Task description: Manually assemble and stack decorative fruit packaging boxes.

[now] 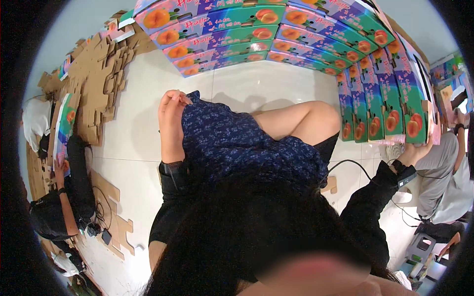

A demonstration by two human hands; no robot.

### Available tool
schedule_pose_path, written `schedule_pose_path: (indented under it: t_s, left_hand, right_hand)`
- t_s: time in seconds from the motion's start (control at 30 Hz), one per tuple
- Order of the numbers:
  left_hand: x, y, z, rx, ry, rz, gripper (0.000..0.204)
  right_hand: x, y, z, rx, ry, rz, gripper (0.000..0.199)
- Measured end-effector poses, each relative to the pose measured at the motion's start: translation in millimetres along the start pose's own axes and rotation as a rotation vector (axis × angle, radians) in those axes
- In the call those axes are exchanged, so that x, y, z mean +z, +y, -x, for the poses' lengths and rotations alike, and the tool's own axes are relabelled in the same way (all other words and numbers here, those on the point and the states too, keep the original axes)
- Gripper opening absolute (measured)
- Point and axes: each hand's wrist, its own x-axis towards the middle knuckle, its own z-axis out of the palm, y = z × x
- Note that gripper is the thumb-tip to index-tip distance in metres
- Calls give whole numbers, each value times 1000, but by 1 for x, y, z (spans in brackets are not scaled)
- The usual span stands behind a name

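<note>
My left hand [173, 102] rests at the edge of my dark blue patterned skirt [222, 140], its fingers loosely bent and a little apart, with no object visible in it. At the right, my right hand [417, 152] grips the near end of a fruit carton [415, 121], green, blue and pink with printed peaches. Some of its fingers lie along the carton's pale side, and the carton hides part of the hand. That carton is the outermost in a row of several alike [375, 118].
Tall stacks of matching cartons [222, 37] stand ahead. Flat brown cardboard pieces [96, 84] pile up at the left, with more sheets [116, 217] on the tiled floor [133, 118]. One person [64, 197] sits left, another [444, 172] right. A black cable [353, 162] runs near my right arm.
</note>
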Motion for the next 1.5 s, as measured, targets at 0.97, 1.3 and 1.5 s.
schedule_pose_path:
  t_s: [0.97, 1.3, 1.5]
  left_hand:
    - [-1, -64, -6, 44, -368, -431, 4]
    - [-7, -66, -12, -93, -354, -215, 7]
    - [-1, -63, -16, -160, -317, -135, 9]
  right_hand:
    - [254, 40, 70, 167, -1299, -480, 73]
    - [452, 162, 61, 589, -967, -142, 46]
    - [494, 204, -28, -25, -613, 358, 53]
